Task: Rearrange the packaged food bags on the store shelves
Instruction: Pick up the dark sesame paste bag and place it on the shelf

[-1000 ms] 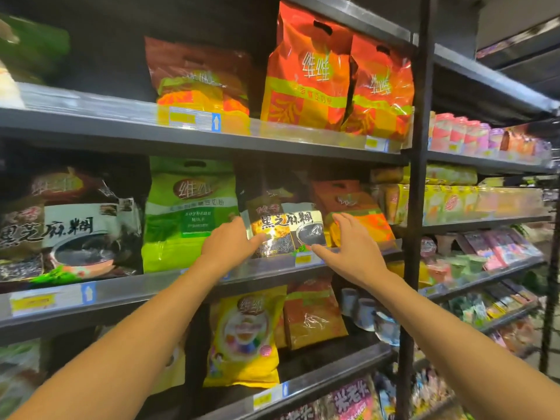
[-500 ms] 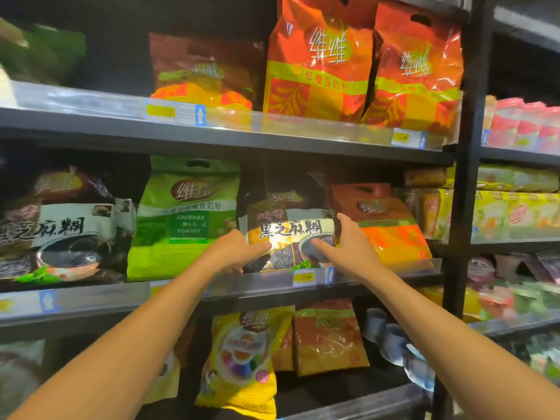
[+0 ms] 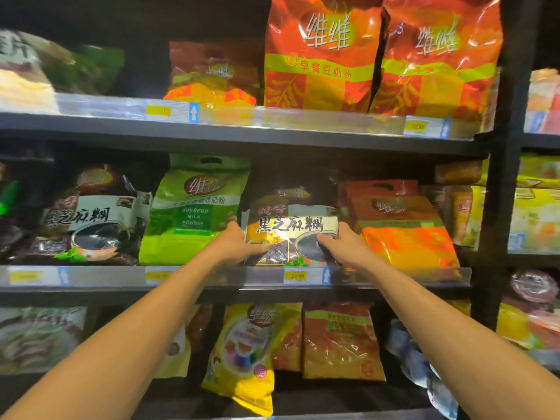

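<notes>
Black sesame bag (image 3: 291, 225) is held on the middle shelf (image 3: 100, 278). Left grip (image 3: 234, 244) and right grip (image 3: 345, 244) are clamped on its side edges.

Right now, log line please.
left hand: grips sesame bag left side | right hand: grips right side | bag: middle shelf, between green bag and orange bag

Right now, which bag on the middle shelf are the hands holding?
The dark bag with big black characters, between the green bag and the orange bag. The left hand and right hand grip its sides; its look-alike sits far left, unheld.
</notes>
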Motion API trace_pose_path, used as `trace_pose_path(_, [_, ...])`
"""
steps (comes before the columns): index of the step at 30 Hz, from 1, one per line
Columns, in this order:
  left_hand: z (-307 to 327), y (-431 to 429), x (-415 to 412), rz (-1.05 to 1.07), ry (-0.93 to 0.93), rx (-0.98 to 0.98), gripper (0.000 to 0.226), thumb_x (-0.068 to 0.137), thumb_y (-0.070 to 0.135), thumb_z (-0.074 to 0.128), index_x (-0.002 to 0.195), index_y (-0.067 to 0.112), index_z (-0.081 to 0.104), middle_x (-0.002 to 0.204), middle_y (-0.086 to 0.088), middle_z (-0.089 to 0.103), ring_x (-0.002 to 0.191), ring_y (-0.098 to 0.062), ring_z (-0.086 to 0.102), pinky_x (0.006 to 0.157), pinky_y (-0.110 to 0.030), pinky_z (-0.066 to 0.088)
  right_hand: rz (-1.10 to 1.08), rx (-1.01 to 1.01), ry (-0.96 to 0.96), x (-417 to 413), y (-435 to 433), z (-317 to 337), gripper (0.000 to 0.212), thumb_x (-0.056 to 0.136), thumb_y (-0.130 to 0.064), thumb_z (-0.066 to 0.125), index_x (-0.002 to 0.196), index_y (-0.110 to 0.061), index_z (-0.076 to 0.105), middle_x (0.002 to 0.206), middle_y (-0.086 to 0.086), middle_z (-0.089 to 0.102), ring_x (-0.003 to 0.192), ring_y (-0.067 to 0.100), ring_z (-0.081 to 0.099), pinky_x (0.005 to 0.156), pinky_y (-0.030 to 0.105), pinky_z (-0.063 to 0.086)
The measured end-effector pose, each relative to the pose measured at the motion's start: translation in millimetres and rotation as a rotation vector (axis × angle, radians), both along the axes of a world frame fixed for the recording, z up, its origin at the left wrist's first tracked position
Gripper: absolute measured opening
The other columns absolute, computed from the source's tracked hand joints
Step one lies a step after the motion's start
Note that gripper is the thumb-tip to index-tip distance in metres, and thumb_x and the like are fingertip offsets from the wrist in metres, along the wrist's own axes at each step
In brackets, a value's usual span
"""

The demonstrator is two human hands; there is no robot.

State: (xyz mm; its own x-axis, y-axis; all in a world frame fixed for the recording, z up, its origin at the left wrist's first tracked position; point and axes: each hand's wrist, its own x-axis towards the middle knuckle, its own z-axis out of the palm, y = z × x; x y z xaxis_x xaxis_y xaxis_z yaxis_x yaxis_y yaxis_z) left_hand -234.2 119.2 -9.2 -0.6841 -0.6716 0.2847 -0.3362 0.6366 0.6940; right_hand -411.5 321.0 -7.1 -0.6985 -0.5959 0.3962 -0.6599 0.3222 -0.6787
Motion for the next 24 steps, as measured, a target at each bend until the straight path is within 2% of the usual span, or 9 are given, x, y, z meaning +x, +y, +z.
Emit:
trace_pose_path(2, [3.3,5.5,1.5,0.021,0.036,0.007,0.086,0.08,0.052,0.084,0.129,-0.009,0.048,0.073,0.001,0.055,0.061,-0.01,0.05,0.051,-0.03,0.036,0.014,-0.05,-0.019,1.8,-0.2,2.7,0.04,0.099,-0.039,0.063,0.129,-0.017,0.051,0.119,-0.001,0.062,0.108,0.021,0.061,0.085,0.034,0.048])
trace_pose_path(5, [10.6,15.5,4.8,0.063,0.091,0.012,0.072,0.08,0.053,0.083,0.121,0.007,0.045,0.089,-0.001,0.057,0.072,-0.013,0.051,0.061,-0.033,0.041,0.024,-0.103,0.004,-3.7,-2.9,8.1,0.02,0.1,-0.033,0.062,0.112,-0.018,0.056,0.113,0.004,0.064,0.105,0.024,0.061,0.087,0.037,0.048])
trace_pose_path(9, [21.8,27.8,9.1,0.068,0.179,0.049,0.073,0.085,0.054,0.078,0.134,0.013,0.043,0.119,-0.002,0.049,0.107,-0.022,0.052,0.086,-0.037,0.045,0.029,-0.171,-0.049,-5.3,-4.9,22.7,0.031,0.1,-0.036,0.06,0.115,-0.009,0.054,0.105,0.006,0.062,0.096,0.023,0.06,0.077,0.038,0.046])
trace_pose_path(13, [36.0,44.7,14.5,0.024,0.315,0.168,0.074,0.09,0.047,0.077,0.143,0.014,0.037,0.123,-0.003,0.05,0.107,-0.023,0.054,0.091,-0.042,0.052,0.036,-0.257,-0.085,-4.8,-4.2,34.6,0.028,0.103,-0.037,0.057,0.109,-0.01,0.052,0.098,0.003,0.058,0.08,0.012,0.054,0.061,0.03,0.039])
trace_pose_path(16, [46.0,55.0,22.1,-0.065,0.427,0.373,0.07,0.094,0.033,0.076,0.145,0.009,0.036,0.108,-0.001,0.056,0.092,-0.017,0.064,0.079,-0.045,0.063,0.063,-0.315,-0.094,-1.8,1.5,40.2,0.026,0.104,-0.036,0.055,0.109,-0.011,0.054,0.101,0.003,0.061,0.082,0.012,0.057,0.063,0.03,0.041])
trace_pose_path(18, [47.9,55.3,26.8,-0.13,0.456,0.507,0.06,0.093,0.026,0.078,0.137,-0.002,0.049,0.11,-0.011,0.066,0.093,-0.023,0.072,0.079,-0.049,0.066,0.095,-0.349,-0.134,1.8,8.6,39.1,0.025,0.106,-0.035,0.053,0.118,-0.013,0.056,0.105,0.002,0.066,0.086,0.013,0.064,0.065,0.029,0.048])
trace_pose_path(21, [43.2,59.6,39.1,-0.203,0.486,0.721,0.035,0.09,0.019,0.08,0.118,0.001,0.067,0.118,-0.018,0.07,0.099,-0.033,0.076,0.09,-0.051,0.063,0.116,-0.399,-0.217,6.6,21.9,28.8,0.03,0.107,-0.037,0.052,0.127,-0.016,0.052,0.106,-0.001,0.067,0.085,0.01,0.069,0.051,0.018,0.05])
trace_pose_path(22, [40.2,60.3,42.5,-0.222,0.475,0.776,0.035,0.089,0.019,0.081,0.117,0.002,0.068,0.121,-0.02,0.071,0.101,-0.034,0.077,0.091,-0.049,0.063,0.124,-0.41,-0.23,8.3,26.3,24.4,0.03,0.106,-0.037,0.052,0.127,-0.016,0.052,0.106,-0.001,0.067,0.084,0.01,0.069,0.048,0.016,0.049])
trace_pose_path(24, [33.1,64.3,49.4,-0.283,0.43,0.849,0.042,0.085,0.019,0.083,0.121,0.002,0.067,0.123,-0.021,0.073,0.106,-0.034,0.076,0.09,-0.043,0.063,0.142,-0.427,-0.237,14.4,35.4,14.8,0.032,0.106,-0.038,0.053,0.129,-0.015,0.054,0.108,0.0,0.07,0.087,0.011,0.072,0.055,0.02,0.052])
